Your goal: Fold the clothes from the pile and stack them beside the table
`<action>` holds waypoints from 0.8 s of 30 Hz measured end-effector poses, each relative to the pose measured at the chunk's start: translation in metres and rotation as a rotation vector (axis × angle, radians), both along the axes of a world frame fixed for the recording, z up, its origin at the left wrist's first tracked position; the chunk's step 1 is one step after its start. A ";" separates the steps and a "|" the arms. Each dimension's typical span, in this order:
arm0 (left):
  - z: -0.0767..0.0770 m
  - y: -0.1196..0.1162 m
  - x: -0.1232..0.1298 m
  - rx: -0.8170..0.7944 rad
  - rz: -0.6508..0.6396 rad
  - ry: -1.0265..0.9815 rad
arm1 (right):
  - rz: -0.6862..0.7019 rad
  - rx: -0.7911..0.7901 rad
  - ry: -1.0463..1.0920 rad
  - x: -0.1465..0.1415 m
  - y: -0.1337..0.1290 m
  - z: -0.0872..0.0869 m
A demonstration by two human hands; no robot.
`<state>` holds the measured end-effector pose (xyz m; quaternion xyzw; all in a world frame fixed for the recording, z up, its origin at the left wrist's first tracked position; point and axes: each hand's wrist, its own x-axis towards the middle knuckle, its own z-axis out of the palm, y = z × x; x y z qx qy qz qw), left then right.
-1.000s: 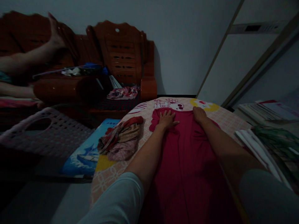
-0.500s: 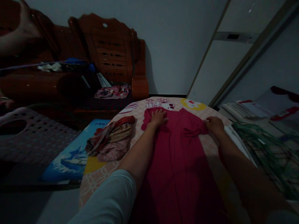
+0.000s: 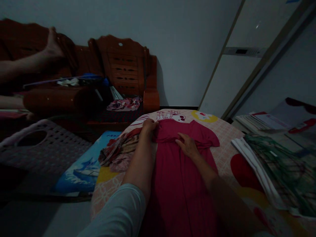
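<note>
A magenta dress [image 3: 172,177] lies lengthwise along the patterned table, its top part folded over in a loose band at the far end. At the far left corner of that band, my left hand [image 3: 148,127] is closed on the cloth, fingertips pinching the edge. My right hand [image 3: 188,145] rests over the middle of the band's lower edge, thumb and fingers apart, touching the fabric. Beside my left forearm sits a crumpled bundle of patterned clothes [image 3: 120,149], partly hidden by the arm. The dress's near end is dark and runs out of view.
The round table's cloth [image 3: 227,144] is pink and yellow. White folded cloth and a green mesh item [image 3: 276,164] lie at right, near papers [image 3: 266,120]. On the left are a woven plastic chair [image 3: 61,135], a blue bag [image 3: 86,168], a wooden sofa [image 3: 123,65] and another person's leg [image 3: 37,61].
My right hand has left the right sleeve and moved left to the middle. My left hand has shifted left to the corner, now pinching it. The dress's top looks more folded over.
</note>
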<state>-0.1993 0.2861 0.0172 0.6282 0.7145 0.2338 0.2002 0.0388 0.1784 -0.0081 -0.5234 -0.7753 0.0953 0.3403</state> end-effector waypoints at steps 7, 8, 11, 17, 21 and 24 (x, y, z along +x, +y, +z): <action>-0.005 0.000 -0.001 -0.098 -0.046 -0.063 | -0.005 0.149 -0.108 -0.010 -0.002 -0.025; -0.004 0.000 -0.001 -0.082 -0.033 -0.079 | -0.004 0.168 -0.103 -0.009 -0.002 -0.025; -0.001 -0.004 -0.002 -0.072 -0.033 -0.172 | 0.005 0.194 -0.122 -0.009 -0.003 -0.023; 0.007 -0.012 -0.008 -0.163 -0.121 -0.272 | 0.006 0.144 -0.209 -0.011 -0.004 -0.017; 0.009 -0.009 0.001 -0.080 0.065 -0.460 | -0.033 0.100 -0.126 -0.008 -0.004 -0.011; 0.010 -0.006 0.020 -0.025 0.060 -0.702 | -0.068 0.064 -0.037 -0.005 -0.005 -0.007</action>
